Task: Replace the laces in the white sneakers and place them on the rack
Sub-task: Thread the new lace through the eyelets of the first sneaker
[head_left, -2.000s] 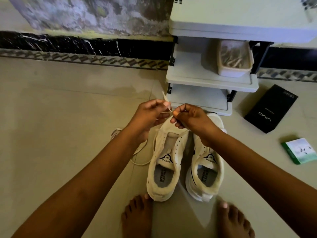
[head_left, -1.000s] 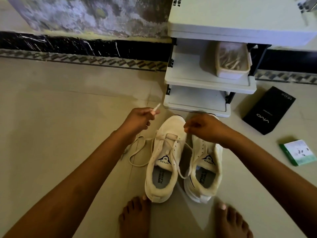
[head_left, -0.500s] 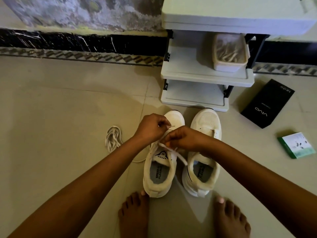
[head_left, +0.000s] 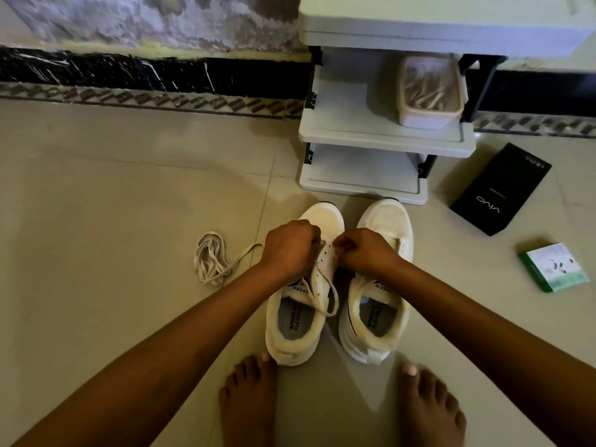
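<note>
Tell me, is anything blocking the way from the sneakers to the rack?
Nothing visible does. The sneakers stand on the floor right before the rack, whose bottom shelf looks bare. A tub sits on the middle shelf, right side.

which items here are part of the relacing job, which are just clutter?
Job:
left sneaker, being laced
right sneaker
lace in the left sneaker
left hand and right hand, working at the eyelets
loose lace on the floor
rack

Lying about:
black box
green packet
tub on the rack's middle shelf
</note>
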Motion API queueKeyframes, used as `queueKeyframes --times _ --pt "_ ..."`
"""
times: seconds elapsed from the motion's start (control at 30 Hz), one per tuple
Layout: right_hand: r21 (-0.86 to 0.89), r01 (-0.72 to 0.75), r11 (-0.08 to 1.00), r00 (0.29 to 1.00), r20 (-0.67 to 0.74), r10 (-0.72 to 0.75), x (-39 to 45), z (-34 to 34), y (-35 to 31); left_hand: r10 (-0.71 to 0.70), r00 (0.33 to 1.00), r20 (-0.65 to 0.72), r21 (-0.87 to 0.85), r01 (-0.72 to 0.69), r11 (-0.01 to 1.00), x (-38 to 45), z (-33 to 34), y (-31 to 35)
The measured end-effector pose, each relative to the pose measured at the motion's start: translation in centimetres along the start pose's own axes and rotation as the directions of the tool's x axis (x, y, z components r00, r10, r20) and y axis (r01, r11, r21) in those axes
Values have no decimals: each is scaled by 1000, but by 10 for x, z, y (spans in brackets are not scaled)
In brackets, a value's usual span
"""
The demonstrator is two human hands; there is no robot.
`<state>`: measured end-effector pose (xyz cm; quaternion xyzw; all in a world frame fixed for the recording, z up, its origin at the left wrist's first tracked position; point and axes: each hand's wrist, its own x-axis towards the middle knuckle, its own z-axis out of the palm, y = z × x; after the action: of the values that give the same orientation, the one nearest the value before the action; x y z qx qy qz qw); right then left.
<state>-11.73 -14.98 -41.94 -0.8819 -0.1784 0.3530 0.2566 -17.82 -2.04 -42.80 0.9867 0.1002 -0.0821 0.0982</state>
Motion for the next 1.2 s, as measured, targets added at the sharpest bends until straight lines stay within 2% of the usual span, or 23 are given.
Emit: queueKeyframes --times 0.13,0.2,0.27,0.43,0.5,0.63,0.7,0.87,1.1,1.2 --pt "15 -1 1000 1000 -12 1 0 1 2 107 993 39 275 -114 955 2 -2 11" --pt "2 13 1000 1000 -17 -13 -1 3 3 110 991 77 308 -129 943 4 0 14" --pt "-24 40 999 999 -16 -40 -1 2 4 84 993 85 251 -103 963 8 2 13" --pt "-62 83 995 996 14 -83 -2 2 3 74 995 73 -19 -73 997 11 5 2" --pt "-89 91 992 996 28 -89 -2 2 2 61 996 65 -19 -60 998 9 6 2" --pt "-149 118 982 992 55 -111 -2 4 0 43 996 73 113 -51 992 11 6 12" --pt "-143 117 983 993 43 -112 -2 5 2 61 995 82 75 -67 995 12 5 12" --pt "-44 96 994 995 -16 -97 4 5 7 9 994 111 -299 24 954 12 7 -3" --pt "120 50 992 998 -29 -47 13 0 12 -79 993 83 -459 108 882 8 21 -4" --pt "165 44 985 998 -59 -35 16 2 16 -102 993 55 -470 116 875 6 24 -1"
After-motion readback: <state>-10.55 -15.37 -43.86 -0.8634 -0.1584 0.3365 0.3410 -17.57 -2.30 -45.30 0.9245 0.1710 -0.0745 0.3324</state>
